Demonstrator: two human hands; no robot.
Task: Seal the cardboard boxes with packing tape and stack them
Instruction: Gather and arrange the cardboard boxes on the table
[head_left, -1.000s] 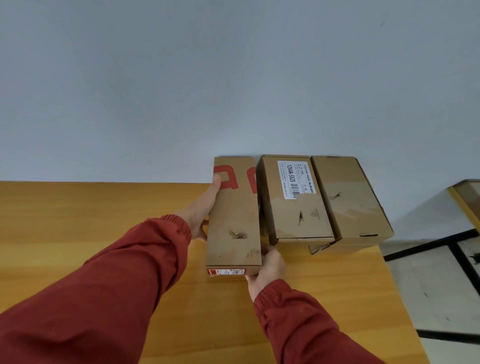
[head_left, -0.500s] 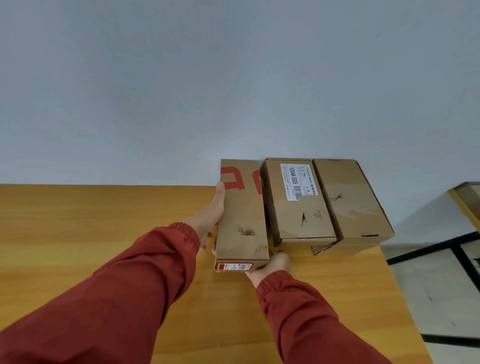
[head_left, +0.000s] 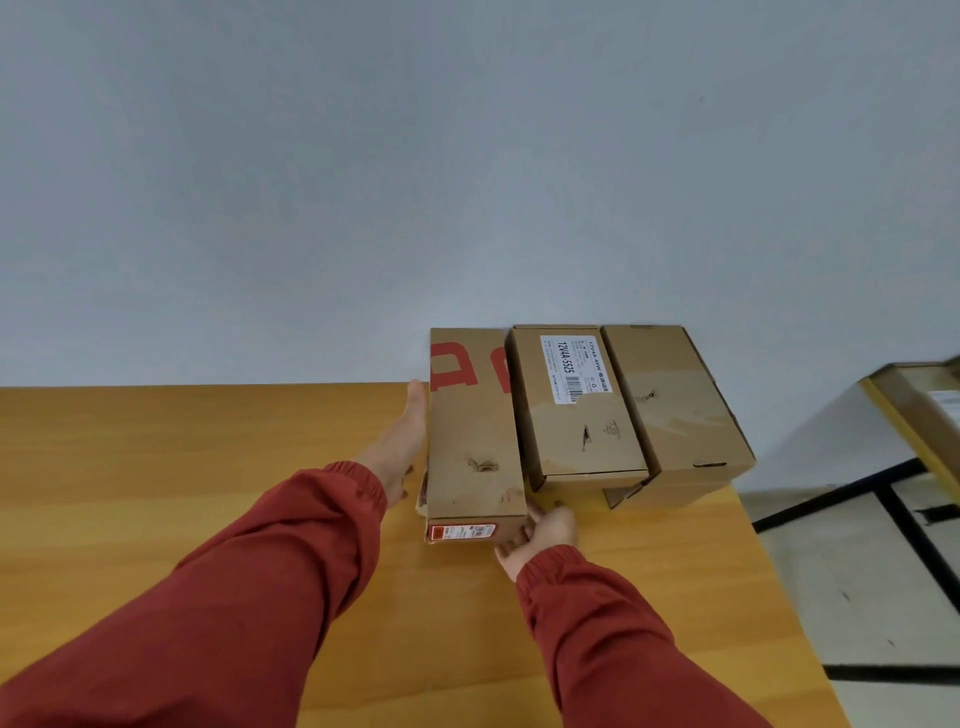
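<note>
A bare grey-blue wall (head_left: 363, 182) fills the upper half of the frame, and an orange wooden table (head_left: 156, 467) runs below it. Three cardboard boxes lie in a row right of centre, their far ends at the wall.

The red-printed box (head_left: 470, 426) is the leftmost, close beside the labelled box (head_left: 582, 447). The plain box (head_left: 675, 415) lies at the right, near the table's edge.

The left hand (head_left: 402, 447) lies flat along the red-printed box's left side, fingers straight. It likely presses the box sideways towards its neighbour. The right hand (head_left: 545, 530) curls round the box's near right corner, thumb up the side and fingers on the end face. It seems to steer that end into line.

Glossy patches on the two other boxes suggest clear tape. Whether the red-printed box is sealed cannot be told. The boxes lie side by side, so stacking is not yet done.
</note>
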